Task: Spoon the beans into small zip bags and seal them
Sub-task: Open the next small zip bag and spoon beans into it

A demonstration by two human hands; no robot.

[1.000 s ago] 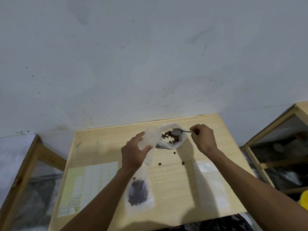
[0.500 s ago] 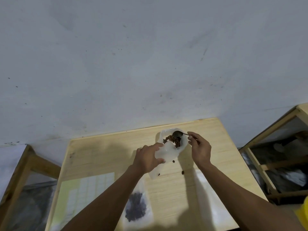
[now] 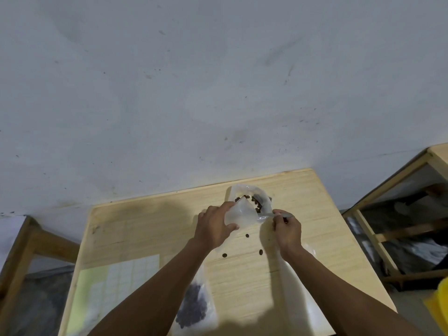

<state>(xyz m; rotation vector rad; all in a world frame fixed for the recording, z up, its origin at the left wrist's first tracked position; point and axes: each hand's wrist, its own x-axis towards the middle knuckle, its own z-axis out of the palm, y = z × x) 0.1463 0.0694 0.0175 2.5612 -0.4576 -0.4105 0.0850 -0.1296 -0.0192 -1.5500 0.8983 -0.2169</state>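
Left hand (image 3: 214, 229) curled around a small zip bag (image 3: 241, 214), thumb under, fingers on top. Thin, clear, floppy plastic, mouth turned to the right. Right hand (image 3: 287, 230) pinched on the thin handle of a spoon (image 3: 278, 215), shiny grey metal. Spoon tip poked into the bag mouth; bowl of the spoon blurry behind the plastic, so hard to say what is in it.

Just behind the bag, right by the far edge: a crinkly see-through big bag (image 3: 252, 192) lying open, with small dark oval beans (image 3: 256, 203) inside. Front part hidden by the held bag.

Pale wooden table (image 3: 145, 226), smooth with fine lines in the grain. Three loose beans (image 3: 247, 235) on the wood near the hands, well apart from each other.

Near the front edge, under the left arm: a filled bag (image 3: 195, 309), flat, with a dark lump of beans, partly covered by the arm. Under the right arm: flat empty bags (image 3: 298, 294), pale and hard to make out. To the left: a sheet (image 3: 114, 287) with a faint grid, green on one side, cut off at the bottom.

Behind all: a grey wall (image 3: 218, 81), rough and spotty. Wooden frames (image 3: 378, 229) on both sides, dark stuff inside, unclear. A bit of something yellow (image 3: 440, 309) at the right corner, cut off.
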